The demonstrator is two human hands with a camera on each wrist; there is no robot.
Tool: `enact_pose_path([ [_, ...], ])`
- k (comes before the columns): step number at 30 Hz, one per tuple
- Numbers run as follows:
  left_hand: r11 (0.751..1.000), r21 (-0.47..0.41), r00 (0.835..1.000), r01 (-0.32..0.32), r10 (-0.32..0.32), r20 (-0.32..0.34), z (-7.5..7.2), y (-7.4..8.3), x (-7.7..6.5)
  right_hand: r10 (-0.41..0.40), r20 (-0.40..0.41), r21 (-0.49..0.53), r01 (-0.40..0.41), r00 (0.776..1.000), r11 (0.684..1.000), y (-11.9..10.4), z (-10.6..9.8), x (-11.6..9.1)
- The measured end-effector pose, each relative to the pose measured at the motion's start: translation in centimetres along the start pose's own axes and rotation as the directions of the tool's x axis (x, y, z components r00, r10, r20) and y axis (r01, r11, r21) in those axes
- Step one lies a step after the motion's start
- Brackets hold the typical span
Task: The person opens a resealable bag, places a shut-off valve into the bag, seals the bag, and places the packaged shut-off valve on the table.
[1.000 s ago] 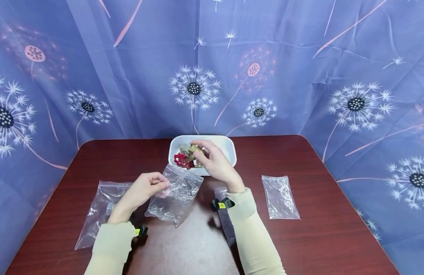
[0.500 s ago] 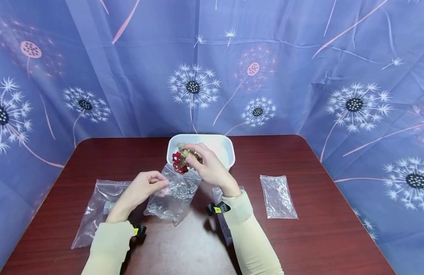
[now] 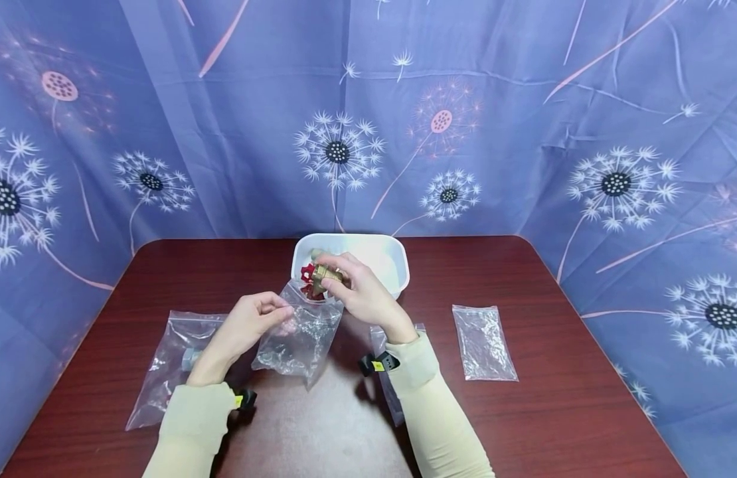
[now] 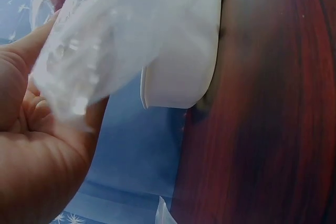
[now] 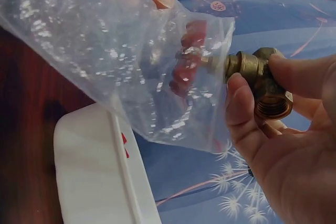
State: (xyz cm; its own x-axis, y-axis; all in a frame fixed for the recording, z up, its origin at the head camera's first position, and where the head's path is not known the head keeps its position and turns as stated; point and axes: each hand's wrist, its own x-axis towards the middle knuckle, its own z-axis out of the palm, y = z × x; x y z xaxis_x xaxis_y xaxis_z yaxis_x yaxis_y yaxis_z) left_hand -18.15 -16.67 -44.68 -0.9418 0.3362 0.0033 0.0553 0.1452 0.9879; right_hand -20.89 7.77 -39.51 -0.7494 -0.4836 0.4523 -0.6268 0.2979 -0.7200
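Observation:
My right hand (image 3: 365, 292) grips a brass gate valve (image 5: 257, 80) by its threaded body. The valve's red handwheel (image 5: 190, 59) shows through the clear plastic, inside the mouth of a zip bag (image 5: 105, 40). With thumb and fingers my left hand (image 3: 251, 328) pinches that bag's upper edge; the bag (image 3: 299, 345) hangs down over the table. Just behind is a white plastic tub (image 3: 392, 255), where something red and a pale piece show partly behind the right hand. In the left wrist view the bag (image 4: 100, 40) is blurred beside my left hand (image 4: 42, 145).
Another clear zip bag (image 3: 156, 372), holding a grey-blue fitting (image 3: 190, 359), lies under my left forearm. A narrow bag with dark contents (image 3: 392, 398) lies by my right wrist. A flat clear bag (image 3: 484, 344) lies to the right. A patterned curtain (image 3: 237, 166) hangs behind the table.
My right hand has lifted the valve from the tub and turned its handwheel toward the bag. The handwheel has entered the bag's mouth, which my left hand keeps pinching.

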Motion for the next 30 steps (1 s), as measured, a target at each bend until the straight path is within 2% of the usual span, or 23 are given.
enact_pose_path([
  [5, 1.0, -0.021, 1.0, -0.019, 0.019, 0.0, 0.1, 0.0, 0.0, 0.046, 0.074, 0.175, -0.058, 0.996, 0.983, 0.6, 0.2, -0.1],
  [9, 0.998, 0.038, 0.999, -0.049, 0.049, -0.008, 0.3, 0.1, 0.0, 0.129, 0.122, 0.246, -0.156, 0.984, 0.957, 0.9, 0.4, -0.1],
  [12, 0.994, 0.095, 0.998, -0.06, 0.062, -0.019, 0.4, 0.2, -0.1, 0.201, 0.151, 0.289, -0.237, 0.968, 0.928, -0.4, 0.2, 0.0],
  [16, 0.996, 0.074, 0.999, -0.047, 0.048, -0.011, 0.4, 0.2, 0.0, 0.271, 0.183, 0.37, -0.322, 0.945, 0.871, -2.3, 0.0, 0.1],
  [19, 0.998, 0.056, 0.999, -0.043, 0.042, 0.011, 0.3, 0.2, -0.1, 0.285, 0.187, 0.399, -0.338, 0.94, 0.853, -2.2, 0.1, 0.1],
  [26, 0.998, 0.025, 0.996, -0.059, 0.057, 0.072, 0.3, 0.2, -0.1, 0.302, 0.192, 0.426, -0.356, 0.934, 0.832, 0.3, 1.1, 0.1],
  [30, 0.998, 0.01, 0.995, -0.054, 0.053, 0.082, 0.4, 0.2, -0.1, 0.309, 0.188, 0.459, -0.362, 0.932, 0.811, 0.3, 1.2, 0.0],
])
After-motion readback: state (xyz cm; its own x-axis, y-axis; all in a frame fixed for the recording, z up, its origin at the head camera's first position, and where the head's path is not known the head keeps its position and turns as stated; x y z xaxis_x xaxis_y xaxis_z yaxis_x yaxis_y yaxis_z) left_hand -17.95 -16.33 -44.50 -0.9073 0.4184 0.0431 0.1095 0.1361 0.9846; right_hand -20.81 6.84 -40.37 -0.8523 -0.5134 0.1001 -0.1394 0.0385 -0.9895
